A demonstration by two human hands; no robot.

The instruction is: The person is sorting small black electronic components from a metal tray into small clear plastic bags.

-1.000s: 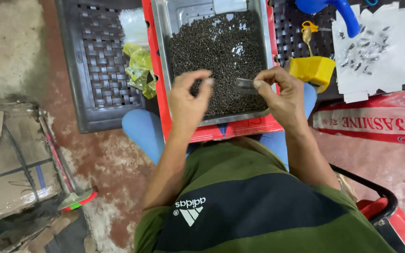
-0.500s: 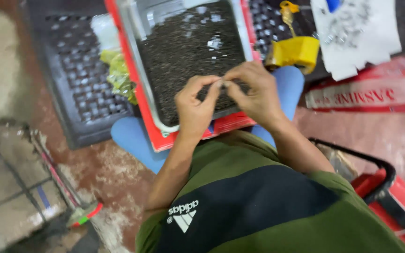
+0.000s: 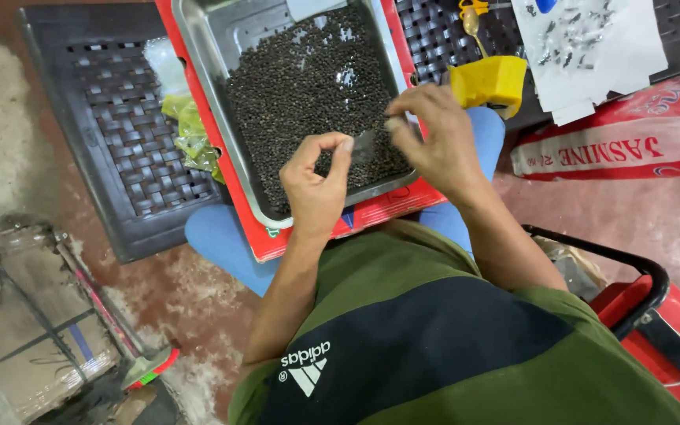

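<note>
Two bare hands hover over a metal tray (image 3: 198, 71) of small dark grains (image 3: 308, 86) in the upper middle of the frame. Left hand (image 3: 318, 185) pinches thumb to forefinger, though what sits between them is too small to tell. Right hand (image 3: 433, 138) curls its fingertips on a small grey flat piece (image 3: 364, 146) between the two hands. Tray rests on a red box (image 3: 371, 216). Right of it sits a yellow container (image 3: 489, 80) and a white paper sheet (image 3: 592, 47) with small pieces.

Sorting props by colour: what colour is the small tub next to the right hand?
Yellow: the small tub sits just beyond the right hand, clearest in the head view.
</note>
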